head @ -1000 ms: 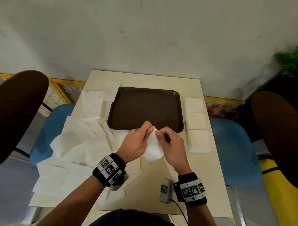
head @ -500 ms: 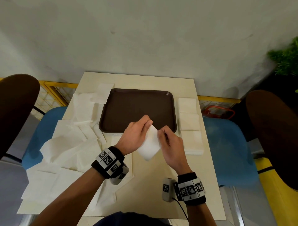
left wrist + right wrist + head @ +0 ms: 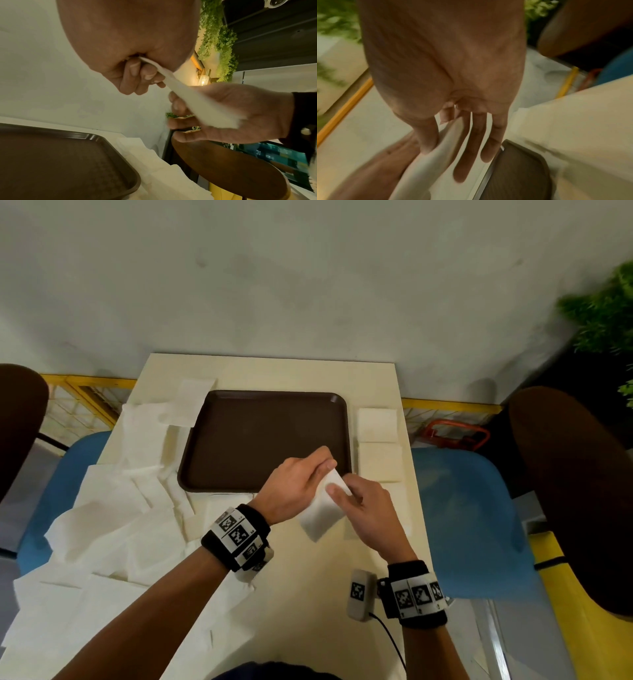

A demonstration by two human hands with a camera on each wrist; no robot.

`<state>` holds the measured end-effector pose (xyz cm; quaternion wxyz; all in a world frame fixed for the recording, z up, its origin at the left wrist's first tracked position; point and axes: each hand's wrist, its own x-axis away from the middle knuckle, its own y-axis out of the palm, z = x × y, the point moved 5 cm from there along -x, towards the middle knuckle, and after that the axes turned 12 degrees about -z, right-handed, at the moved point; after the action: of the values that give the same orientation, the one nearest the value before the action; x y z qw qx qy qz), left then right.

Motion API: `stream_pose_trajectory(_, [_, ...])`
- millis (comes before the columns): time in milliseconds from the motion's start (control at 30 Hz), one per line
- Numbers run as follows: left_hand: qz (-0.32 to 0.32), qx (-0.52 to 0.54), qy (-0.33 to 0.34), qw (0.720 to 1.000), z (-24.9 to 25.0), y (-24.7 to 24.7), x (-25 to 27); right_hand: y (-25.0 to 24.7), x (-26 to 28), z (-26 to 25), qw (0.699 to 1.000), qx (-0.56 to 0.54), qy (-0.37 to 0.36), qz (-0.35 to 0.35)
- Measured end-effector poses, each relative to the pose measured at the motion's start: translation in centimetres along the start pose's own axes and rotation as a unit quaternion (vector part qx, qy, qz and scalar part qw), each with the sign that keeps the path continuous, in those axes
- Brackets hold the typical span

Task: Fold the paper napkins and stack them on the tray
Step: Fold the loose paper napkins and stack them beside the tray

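While both hands (image 3: 329,494) pinch it, the napkin (image 3: 322,513) hangs between them.

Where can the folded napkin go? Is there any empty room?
The brown tray is bare all over, the biggest free patch. Bare table also lies near the person, between the two forearms. It is crowded left of the tray, where loose unfolded napkins pile up, and right of it, where folded napkin stacks fill the table edge.
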<state>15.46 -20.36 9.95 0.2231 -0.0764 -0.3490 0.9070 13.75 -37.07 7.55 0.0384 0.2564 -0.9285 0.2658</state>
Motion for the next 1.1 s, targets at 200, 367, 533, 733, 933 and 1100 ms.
stream_pose_trajectory(200, [0.037, 0.0, -0.038, 0.999, -0.1, 0.7, -4.0, -4.3, 0.3, 3.5, 0.992, -0.105, 0.011, 0.066])
stream_pose_trajectory(367, [0.146, 0.1, -0.099, 0.979, -0.3, 2.4, -8.0, -5.3, -0.6, 5.3, 0.955, -0.26, 0.075, 0.12])
stream_pose_trajectory(533, [0.13, 0.188, -0.164, 0.96, -3.1, 4.2, -12.4, -8.8, -3.7, 8.5, 0.954, -0.186, 0.134, 0.194])
stream_pose_trajectory(733, [0.08, 0.184, -0.218, 0.955, -5.9, 4.8, -17.6, -13.5, -10.0, 10.8, 0.955, -0.048, 0.16, 0.243])
stream_pose_trajectory(933, [0.058, 0.124, -0.293, 0.946, -8.9, 5.6, -21.7, -14.9, -14.0, 12.6, 0.94, 0.051, 0.256, 0.218])
stream_pose_trajectory(1100, [0.033, 0.06, -0.315, 0.947, -9.1, 6.0, -22.7, -14.8, -15.5, 13.6, 0.934, 0.129, 0.265, 0.201])
